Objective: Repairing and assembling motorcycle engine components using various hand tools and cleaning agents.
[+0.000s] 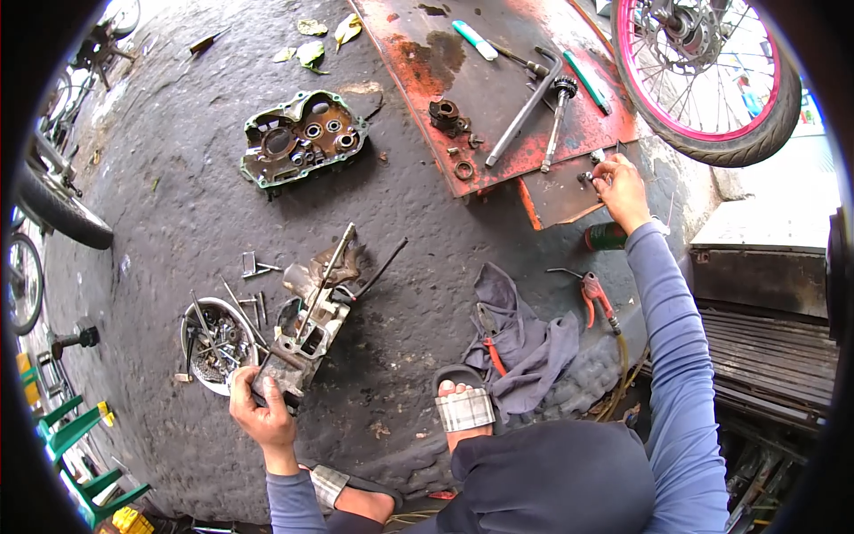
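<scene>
At the lower left, my left hand [265, 408] is closed round the near end of a metal engine case [313, 343], thumb on top. Long studs stand up from that case, which rests tilted on the ground. My right hand [620, 189] reaches out to the far right, over a small board [556, 198] beside the red metal sheet [422, 98]. Its fingers are bent together in a pinch; what lies between them, if anything, is too small to make out. Small metal parts [585, 178] lie by the fingertips. Beyond the case sits an open crankcase half [302, 138].
A bowl [189, 343] of bolts stands left of the case. On the red sheet lie a bent pipe [525, 111], a gear shaft [559, 123] and a green pen [587, 82]. A grey rag [534, 351] and red air gun [596, 298] lie nearer; a pink-rimmed wheel [694, 142] stands far right.
</scene>
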### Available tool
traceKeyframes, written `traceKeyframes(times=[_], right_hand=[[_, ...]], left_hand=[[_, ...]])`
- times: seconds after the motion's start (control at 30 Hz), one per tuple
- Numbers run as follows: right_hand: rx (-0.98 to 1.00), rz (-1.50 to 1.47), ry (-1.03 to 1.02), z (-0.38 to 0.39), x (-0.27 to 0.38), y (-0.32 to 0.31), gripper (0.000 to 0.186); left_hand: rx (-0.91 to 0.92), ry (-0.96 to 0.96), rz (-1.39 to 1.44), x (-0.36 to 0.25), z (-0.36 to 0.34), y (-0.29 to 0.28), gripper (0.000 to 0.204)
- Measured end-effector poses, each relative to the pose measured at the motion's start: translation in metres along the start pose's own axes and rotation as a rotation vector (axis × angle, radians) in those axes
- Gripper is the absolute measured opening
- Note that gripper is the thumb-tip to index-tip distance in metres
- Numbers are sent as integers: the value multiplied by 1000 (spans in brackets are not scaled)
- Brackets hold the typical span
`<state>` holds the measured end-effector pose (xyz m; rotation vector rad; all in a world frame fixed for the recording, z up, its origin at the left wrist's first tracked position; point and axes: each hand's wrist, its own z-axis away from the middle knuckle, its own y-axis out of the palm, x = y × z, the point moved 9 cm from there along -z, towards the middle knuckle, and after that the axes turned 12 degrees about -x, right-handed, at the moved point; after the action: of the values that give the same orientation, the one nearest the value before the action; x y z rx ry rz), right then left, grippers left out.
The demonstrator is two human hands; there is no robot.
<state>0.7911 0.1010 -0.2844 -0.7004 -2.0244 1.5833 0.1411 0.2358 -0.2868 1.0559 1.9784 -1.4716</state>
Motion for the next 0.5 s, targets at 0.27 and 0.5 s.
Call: traceKeyframes(times=[0.27,0.5], right_hand=[[1,15,-45,4,21,-15,25],[109,105,-133,1,27,-3,26]], left_hand=[[-1,-8,-10,2,-1,-1,18],[5,-5,-12,2,0,0,18]])
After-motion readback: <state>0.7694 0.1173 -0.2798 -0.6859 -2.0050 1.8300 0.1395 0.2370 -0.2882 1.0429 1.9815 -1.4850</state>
